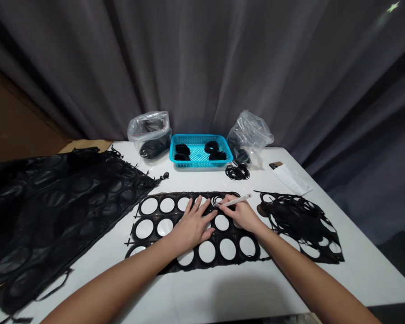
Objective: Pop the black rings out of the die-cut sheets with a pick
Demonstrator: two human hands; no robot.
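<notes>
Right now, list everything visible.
perforated sheet: 1, black, under hands
slim tool: 1, white, right hand
basket: 1, blue, back
ring bundles: 4, black, in basket
bags: 2, clear, back
coil: 1, black, near basket
large sheet: 1, black, left
strand heap: 1, black, right
likely phone: 1, brown, right
paper: 1, white, right
table: 1, white, beneath
curtain: 1, grey, behind
cardboard: 1, brown, left
star: 1, pale, upper right
left hand: 1, on sheet
right hand: 1, holding tool

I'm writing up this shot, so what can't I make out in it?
All in the head view:
Middle sheet: some holes lie hidden under the left hand.
White tool in the right hand: tip too small to tell.
Black sheet at left: cut off by the picture's left edge.
Brown-and-black item: partly covered by white paper.
</notes>
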